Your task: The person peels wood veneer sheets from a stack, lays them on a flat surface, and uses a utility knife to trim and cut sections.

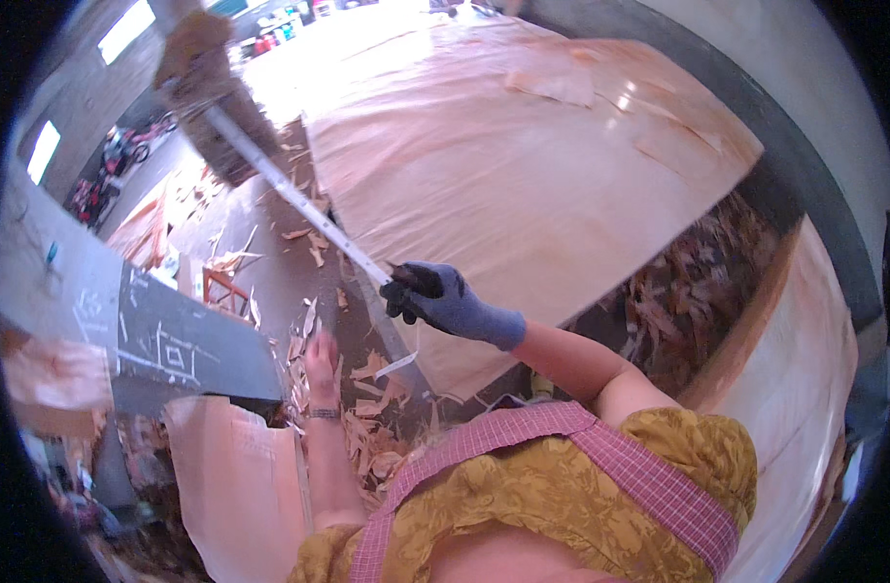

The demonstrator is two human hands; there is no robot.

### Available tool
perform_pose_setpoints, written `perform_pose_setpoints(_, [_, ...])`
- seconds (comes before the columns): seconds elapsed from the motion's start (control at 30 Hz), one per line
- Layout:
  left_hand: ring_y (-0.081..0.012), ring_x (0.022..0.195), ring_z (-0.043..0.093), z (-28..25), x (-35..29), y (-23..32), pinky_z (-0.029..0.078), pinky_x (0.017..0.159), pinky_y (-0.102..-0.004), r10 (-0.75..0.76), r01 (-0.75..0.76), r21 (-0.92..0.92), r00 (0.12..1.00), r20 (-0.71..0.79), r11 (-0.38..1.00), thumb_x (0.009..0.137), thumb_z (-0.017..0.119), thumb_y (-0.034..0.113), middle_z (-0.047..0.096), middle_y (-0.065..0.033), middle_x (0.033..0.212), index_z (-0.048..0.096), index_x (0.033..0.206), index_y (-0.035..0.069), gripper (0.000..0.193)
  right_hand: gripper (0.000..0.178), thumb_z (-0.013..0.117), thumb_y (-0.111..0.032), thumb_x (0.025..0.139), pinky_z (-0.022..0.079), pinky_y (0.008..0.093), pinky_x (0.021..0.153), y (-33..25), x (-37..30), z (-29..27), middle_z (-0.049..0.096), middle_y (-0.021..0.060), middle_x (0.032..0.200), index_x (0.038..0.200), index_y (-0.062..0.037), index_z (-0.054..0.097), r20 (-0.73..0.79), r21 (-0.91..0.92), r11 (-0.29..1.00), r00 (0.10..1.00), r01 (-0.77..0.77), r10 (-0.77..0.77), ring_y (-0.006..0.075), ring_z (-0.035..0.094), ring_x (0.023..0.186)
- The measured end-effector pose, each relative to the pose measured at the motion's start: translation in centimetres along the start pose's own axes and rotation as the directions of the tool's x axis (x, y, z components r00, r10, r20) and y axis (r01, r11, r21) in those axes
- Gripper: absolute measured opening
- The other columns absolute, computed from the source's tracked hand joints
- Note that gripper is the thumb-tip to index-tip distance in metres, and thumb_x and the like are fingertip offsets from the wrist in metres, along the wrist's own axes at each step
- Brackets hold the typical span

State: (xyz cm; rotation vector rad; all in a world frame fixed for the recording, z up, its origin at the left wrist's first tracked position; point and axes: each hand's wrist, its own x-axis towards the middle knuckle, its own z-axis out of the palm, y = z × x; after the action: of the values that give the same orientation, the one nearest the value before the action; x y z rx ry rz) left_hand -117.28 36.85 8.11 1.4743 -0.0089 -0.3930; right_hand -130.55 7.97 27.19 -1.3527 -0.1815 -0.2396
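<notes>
My right hand [440, 299], in a blue-grey glove with black fingers, is closed at the near end of a long, narrow white stick [294, 197]. Small dark marks run along the stick, which slants away to the far left. Something dark also shows at the grip, too small to make out. Beneath that hand lies a broad stack of pale, thin wood sheets [523, 185]. Lower and to the left, my bare left hand [321, 361], with a band at the wrist, hangs over the littered floor. Motion smears its fingers, and nothing can be made out in it.
Wood scraps [377, 428] litter the floor below my hands. A grey panel [197, 340] with chalk-like marks stands at left, above a pale sheet stack [236, 476]. More sheets [775, 398] rise at right. A brown block [222, 121] stands at far left, with motorbikes [115, 165] beyond.
</notes>
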Motion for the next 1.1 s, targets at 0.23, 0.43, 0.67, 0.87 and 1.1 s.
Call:
perform_pose_setpoints(0.23, [-0.0314, 0.130, 0.049, 25.6, -8.3, 16.7, 0.041, 0.106, -0.0444, 0.278, -0.161, -0.260, 0.809, 0.518, 0.952, 0.097, 0.046, 0.055, 0.051, -0.0238, 0.137, 0.040, 0.142, 0.002, 0.070, 0.021, 0.065, -0.020, 0.090, 0.052, 0.0347, 0.058, -2.5, -3.5, -6.2, 0.069, 0.0124, 0.082, 0.108, -0.0082, 0.067, 0.028, -0.569, 0.682, 0.840, 0.459, -0.542, 0.0286, 0.067, 0.065])
perform_pose_setpoints(0.43, [-0.0335, 0.127, 0.051, 38.9, -7.2, 18.3, 0.044, 0.104, -0.0465, 0.479, -0.040, -0.770, 0.803, 0.354, 0.637, 0.098, 0.047, 0.053, 0.052, -0.0209, 0.136, 0.042, 0.138, 0.003, 0.064, 0.021, 0.067, -0.013, 0.089, 0.053, 0.0289, 0.059, -6.7, -8.7, -17.5, 0.069, 0.0074, 0.084, 0.109, -0.0063, 0.065, -0.135, -0.335, 0.894, 0.923, 0.299, -0.359, 0.0149, 0.069, 0.070])
perform_pose_setpoints(0.67, [-0.0182, 0.093, 0.066, 58.0, -8.9, 11.8, 0.053, 0.082, -0.0314, -0.002, -0.090, 0.090, 0.697, 0.717, 0.992, 0.099, 0.055, 0.041, 0.068, -0.0071, 0.102, 0.063, 0.114, 0.005, 0.040, 0.053, 0.070, -0.012, 0.089, 0.043, 0.0187, 0.045, -13.1, -19.6, -37.0, 0.066, 0.0028, 0.079, 0.137, -0.0073, 0.048, -0.482, 0.024, 0.998, 0.874, -0.054, 0.059, 0.0080, 0.062, 0.060])
perform_pose_setpoints(0.87, [-0.0094, 0.082, 0.061, 74.9, -7.5, 10.5, 0.049, 0.077, -0.0249, -0.332, -0.049, 0.405, 0.490, 0.806, 0.913, 0.096, 0.062, 0.037, 0.064, 0.0004, 0.088, 0.066, 0.101, 0.006, 0.032, 0.058, 0.073, -0.012, 0.086, 0.041, 0.0195, 0.046, -15.6, -24.0, -48.4, 0.064, 0.0016, 0.076, 0.138, -0.0078, 0.048, -0.618, -0.058, 0.990, 0.783, -0.132, 0.068, 0.0071, 0.060, 0.059])
perform_pose_setpoints(1.1, [-0.0074, 0.077, 0.054, 93.5, 0.9, 1.2, 0.046, 0.072, -0.0246, -0.203, -0.310, 0.343, 0.407, 0.891, 0.887, 0.094, 0.065, 0.029, 0.060, 0.0024, 0.082, 0.065, 0.092, 0.004, 0.026, 0.041, 0.069, -0.014, 0.091, 0.046, 0.0210, 0.050, -11.2, -27.5, -65.9, 0.067, 0.0022, 0.084, 0.128, -0.0021, 0.056, -0.760, -0.014, 0.963, 0.629, -0.269, 0.164, 0.0086, 0.062, 0.065])
